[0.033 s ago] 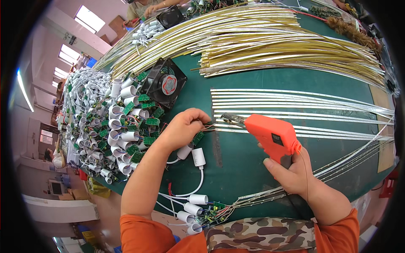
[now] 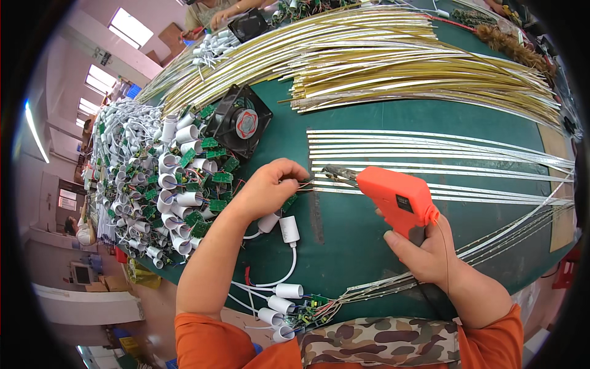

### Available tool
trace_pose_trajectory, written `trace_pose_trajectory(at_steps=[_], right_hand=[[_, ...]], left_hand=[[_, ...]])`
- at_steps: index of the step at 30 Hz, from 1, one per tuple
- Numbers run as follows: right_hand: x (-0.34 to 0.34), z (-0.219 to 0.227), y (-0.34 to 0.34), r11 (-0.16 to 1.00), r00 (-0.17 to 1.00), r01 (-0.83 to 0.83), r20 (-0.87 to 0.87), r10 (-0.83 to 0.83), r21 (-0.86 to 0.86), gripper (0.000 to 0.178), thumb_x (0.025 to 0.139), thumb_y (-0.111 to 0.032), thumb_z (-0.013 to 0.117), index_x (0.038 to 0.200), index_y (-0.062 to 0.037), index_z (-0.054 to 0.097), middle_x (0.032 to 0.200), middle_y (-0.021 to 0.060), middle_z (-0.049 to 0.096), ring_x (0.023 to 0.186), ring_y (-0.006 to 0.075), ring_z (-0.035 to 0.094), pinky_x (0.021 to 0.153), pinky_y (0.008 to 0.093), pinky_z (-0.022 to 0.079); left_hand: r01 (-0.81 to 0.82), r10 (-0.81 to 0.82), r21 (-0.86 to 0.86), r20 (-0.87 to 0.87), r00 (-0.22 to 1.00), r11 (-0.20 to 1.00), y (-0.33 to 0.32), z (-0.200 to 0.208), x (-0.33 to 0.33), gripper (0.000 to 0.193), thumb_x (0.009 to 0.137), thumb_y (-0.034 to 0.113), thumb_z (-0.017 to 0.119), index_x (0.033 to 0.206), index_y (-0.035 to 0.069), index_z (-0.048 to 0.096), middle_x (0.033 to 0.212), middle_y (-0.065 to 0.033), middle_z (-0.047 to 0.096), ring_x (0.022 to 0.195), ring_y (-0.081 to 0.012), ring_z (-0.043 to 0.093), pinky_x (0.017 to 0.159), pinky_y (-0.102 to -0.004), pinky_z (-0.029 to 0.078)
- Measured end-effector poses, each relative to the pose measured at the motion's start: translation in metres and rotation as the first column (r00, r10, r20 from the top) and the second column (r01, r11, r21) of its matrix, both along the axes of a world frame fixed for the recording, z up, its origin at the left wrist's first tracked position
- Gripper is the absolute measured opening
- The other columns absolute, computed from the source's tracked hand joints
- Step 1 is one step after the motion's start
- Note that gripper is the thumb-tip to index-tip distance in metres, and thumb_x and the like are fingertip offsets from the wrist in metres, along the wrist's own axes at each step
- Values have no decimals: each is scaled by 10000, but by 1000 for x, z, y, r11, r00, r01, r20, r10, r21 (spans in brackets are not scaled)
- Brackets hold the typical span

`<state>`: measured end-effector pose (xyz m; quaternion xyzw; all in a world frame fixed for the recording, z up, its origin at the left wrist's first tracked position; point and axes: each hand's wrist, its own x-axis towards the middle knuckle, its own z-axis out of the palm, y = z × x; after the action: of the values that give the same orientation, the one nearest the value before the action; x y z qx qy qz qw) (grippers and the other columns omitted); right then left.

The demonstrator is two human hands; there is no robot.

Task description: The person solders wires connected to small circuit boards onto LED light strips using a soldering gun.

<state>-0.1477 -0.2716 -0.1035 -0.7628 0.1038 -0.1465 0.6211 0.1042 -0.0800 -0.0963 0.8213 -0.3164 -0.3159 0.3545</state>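
Pinched between the fingertips of my left hand (image 2: 270,187) are thin wires (image 2: 304,186) that run from a small green circuit board (image 2: 289,202), partly hidden by the hand. Below it lie white cylindrical housings, one of them a lamp-end cap (image 2: 289,229) on a white cable. My right hand (image 2: 423,251) is wrapped round the handle of an orange soldering gun (image 2: 394,195). Its dark tip points left, over the left ends of narrow white LED strips (image 2: 369,165) laid side by side, close to the wires. Whether tip and wires touch I cannot tell.
A black fan (image 2: 239,121) stands beyond my left hand, beside a heap of white housings with circuit boards (image 2: 166,184). Yellow and white strips (image 2: 418,67) are piled at the back. Wired strips (image 2: 381,286) lie near my body. Across the green table (image 2: 344,246), another person's arm (image 2: 230,12) shows.
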Motion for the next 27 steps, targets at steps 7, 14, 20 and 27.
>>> trace_pose_trajectory(at_steps=[7, 14, 20, 27], right_hand=[[-1, -2, 0, 999, 1000, -2, 12, 1, 33, 463, 847, -109, 701, 1268, 14, 554, 1014, 110, 648, 877, 178, 584, 824, 313, 475], [1, -4, 0, 1000, 1000, -2, 19, 2, 9, 453, 850, -117, 700, 1259, 14, 556, 999, 106, 645, 860, 174, 575, 803, 310, 475], [0, -2, 0, 1000, 1000, 0, -5, 0, 18, 453, 852, -120, 700, 1259, 14, 556, 1008, 114, 647, 870, 182, 581, 817, 313, 477], [1, -2, 1, 1000, 1000, 9, 23, -9, 5, 449, 850, -115, 699, 1257, 12, 559, 1009, 121, 650, 870, 195, 591, 820, 322, 479]], left_hand=[[168, -157, -25, 245, 957, 986, -3, -8, -5, 90, 836, 26, 716, 914, 7, 676, 899, -63, 572, 831, -168, 612, 768, -290, 506], [158, -169, 60, 362, 917, 986, -8, -9, -10, 63, 843, 35, 707, 878, 5, 665, 891, -79, 575, 820, -199, 604, 747, -315, 498], [149, -153, 39, 334, 930, 988, -7, -9, -6, 110, 843, 60, 719, 895, 5, 639, 886, -69, 576, 803, -183, 584, 743, -308, 488], [134, -134, 9, 182, 974, 991, -8, -11, -3, 100, 849, 62, 722, 916, 26, 657, 899, -30, 565, 808, -136, 566, 743, -289, 480]])
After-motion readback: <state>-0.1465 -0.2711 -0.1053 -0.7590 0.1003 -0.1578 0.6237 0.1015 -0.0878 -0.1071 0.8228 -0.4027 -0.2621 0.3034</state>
